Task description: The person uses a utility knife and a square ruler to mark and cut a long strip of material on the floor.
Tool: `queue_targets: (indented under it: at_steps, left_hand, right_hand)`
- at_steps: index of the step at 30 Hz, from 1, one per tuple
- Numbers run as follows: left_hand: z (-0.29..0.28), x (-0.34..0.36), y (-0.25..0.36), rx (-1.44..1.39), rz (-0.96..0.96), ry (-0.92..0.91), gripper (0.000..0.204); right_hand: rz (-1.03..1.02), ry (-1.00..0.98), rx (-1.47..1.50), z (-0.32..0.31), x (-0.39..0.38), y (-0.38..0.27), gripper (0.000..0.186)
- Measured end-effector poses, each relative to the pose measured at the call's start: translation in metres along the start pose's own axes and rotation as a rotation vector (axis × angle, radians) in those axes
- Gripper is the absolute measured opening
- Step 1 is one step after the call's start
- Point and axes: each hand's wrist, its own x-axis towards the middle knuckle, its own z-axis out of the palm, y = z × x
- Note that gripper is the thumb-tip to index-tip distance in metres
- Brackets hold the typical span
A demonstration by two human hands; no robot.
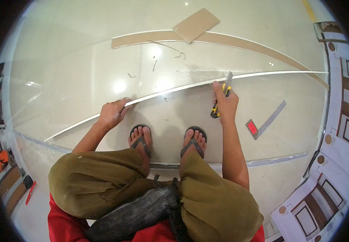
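Note:
A long thin white strip (174,89), seen on its narrow edge, stretches across the floor in front of my feet. My left hand (113,113) grips it left of the middle, thumb and fingers closed around it. In my closed right hand (227,104) is a yellow and black utility knife (215,109), its blade out and pointing away from me. The blade is beside the strip; I cannot tell whether it touches it. To the right of that hand a try square (267,120) with a red-marked stock lies on the floor.
Beyond the strip lies a long brown board strip (142,38) with a brown rectangular offcut (196,25) across it. Thin curled shavings (154,65) are scattered nearby. A metal straight bar (267,160) is near my feet. Printed drawings (313,209) line the right; an orange tool (2,159) sits left.

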Motion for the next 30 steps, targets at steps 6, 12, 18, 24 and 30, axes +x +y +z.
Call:
queue_targets:
  at_steps: [6, 12, 18, 24, 30]
  left_hand:
    - [-0.002, 0.001, -0.001, -0.002, 0.003, -0.004, 0.022]
    - [-0.005, 0.002, 0.003, 0.009, -0.01, -0.033, 0.021]
    - [0.0, 0.002, -0.001, 0.023, 0.008, -0.015, 0.023]
    - [0.0, 0.001, -0.002, 0.023, 0.011, 0.006, 0.023]
    - [0.0, 0.005, -0.002, 0.027, 0.002, -0.022, 0.023]
  right_hand:
    - [-0.043, -0.164, -0.335, -0.004, 0.017, -0.019, 0.047]
    - [0.028, -0.298, -0.349, -0.01, 0.023, -0.029, 0.045]
    - [0.002, -0.396, -0.263, -0.015, 0.029, -0.028, 0.043]
    - [0.023, -0.354, -0.187, -0.009, 0.021, -0.028, 0.036]
    - [0.037, -0.235, 0.006, -0.017, 0.025, -0.016, 0.029]
